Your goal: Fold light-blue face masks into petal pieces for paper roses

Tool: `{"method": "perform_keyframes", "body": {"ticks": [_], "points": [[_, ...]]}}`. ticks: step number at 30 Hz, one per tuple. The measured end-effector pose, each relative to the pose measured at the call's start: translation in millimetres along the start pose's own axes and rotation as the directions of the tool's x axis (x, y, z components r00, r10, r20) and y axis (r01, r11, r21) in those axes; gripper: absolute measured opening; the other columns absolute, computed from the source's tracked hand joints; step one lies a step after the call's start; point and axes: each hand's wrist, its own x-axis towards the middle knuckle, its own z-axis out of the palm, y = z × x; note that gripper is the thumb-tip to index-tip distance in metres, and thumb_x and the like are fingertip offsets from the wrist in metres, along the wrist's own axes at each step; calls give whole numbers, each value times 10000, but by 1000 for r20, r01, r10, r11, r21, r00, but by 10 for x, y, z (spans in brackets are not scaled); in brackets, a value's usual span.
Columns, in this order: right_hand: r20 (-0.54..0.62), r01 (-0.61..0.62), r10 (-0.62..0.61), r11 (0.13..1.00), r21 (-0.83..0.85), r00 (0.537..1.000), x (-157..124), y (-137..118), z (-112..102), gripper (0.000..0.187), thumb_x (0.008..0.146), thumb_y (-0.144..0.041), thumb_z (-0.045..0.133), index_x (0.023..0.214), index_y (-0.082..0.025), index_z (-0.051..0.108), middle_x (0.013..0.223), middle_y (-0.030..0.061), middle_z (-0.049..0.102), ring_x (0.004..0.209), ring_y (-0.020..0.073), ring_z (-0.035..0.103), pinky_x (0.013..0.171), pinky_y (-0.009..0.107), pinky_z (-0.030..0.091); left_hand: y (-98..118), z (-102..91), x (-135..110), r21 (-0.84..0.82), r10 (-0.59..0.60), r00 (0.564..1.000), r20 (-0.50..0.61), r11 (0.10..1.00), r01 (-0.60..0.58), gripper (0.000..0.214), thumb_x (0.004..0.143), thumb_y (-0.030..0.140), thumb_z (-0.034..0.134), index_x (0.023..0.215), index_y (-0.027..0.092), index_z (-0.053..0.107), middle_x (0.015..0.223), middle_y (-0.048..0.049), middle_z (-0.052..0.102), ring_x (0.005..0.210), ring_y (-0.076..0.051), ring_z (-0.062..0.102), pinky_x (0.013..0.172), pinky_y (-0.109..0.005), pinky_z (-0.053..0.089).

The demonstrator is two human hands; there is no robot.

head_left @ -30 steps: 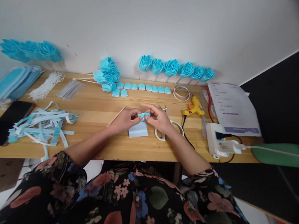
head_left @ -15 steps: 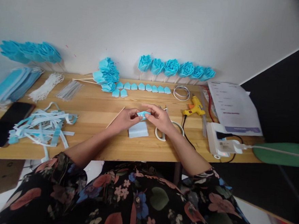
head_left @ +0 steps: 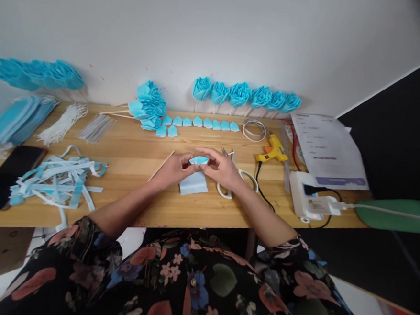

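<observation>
A small folded piece of blue mask fabric (head_left: 199, 160) is pinched between both my hands above the middle of the table. My left hand (head_left: 177, 168) grips its left end, thumb below and fingers behind. On its right end, my right hand (head_left: 223, 169) holds it with the thumb, the index finger reaching over the top. Just below lies a flat pale-blue square of fabric (head_left: 193, 183). A thin wooden stick (head_left: 161, 165) rests beside my left hand. Scissors with white handles (head_left: 249, 178) lie partly under my right hand.
Folded blue petals (head_left: 197, 122) line up at the back, near blue fabric flowers (head_left: 240, 95) leaning on the wall. A yellow glue gun (head_left: 274, 150) and a power strip (head_left: 299, 195) are right; cut strips (head_left: 62, 178), a phone (head_left: 5, 177) and stacked masks (head_left: 18, 120) are left.
The blue piece has turned in my fingers and shows a wider, pointed fold. My hands have shifted only slightly, and the view has moved a little.
</observation>
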Motion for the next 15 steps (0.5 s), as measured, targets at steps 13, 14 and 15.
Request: {"method": "perform_keyframes", "body": {"ticks": [13, 14, 15], "points": [[32, -14, 11, 995, 96, 999, 21, 69, -60, 574, 820, -199, 548, 1391, -253, 565, 769, -36, 592, 665, 109, 498, 653, 249, 410, 6, -50, -6, -13, -81, 996, 25, 997, 81, 254, 789, 416, 581, 755, 168, 535, 597, 37, 464, 553, -104, 432, 527, -236, 312], [32, -14, 10, 993, 116, 999, 22, 67, -64, 566, 829, -209, 545, 1393, -252, 562, 793, -28, 620, 690, 114, 525, 667, 251, 422, 19, -54, -6, -16, -82, 996, 20, 996, 82, 247, 785, 410, 583, 765, 168, 541, 599, 39, 465, 555, -103, 434, 529, -235, 314], [35, -17, 12, 990, 137, 999, 23, 61, -67, 555, 838, -226, 548, 1393, -247, 561, 823, -19, 644, 720, 120, 550, 680, 253, 433, 30, -56, -7, -20, -82, 997, 14, 996, 83, 242, 782, 406, 585, 777, 167, 547, 601, 41, 466, 555, -102, 435, 530, -233, 315]]}}
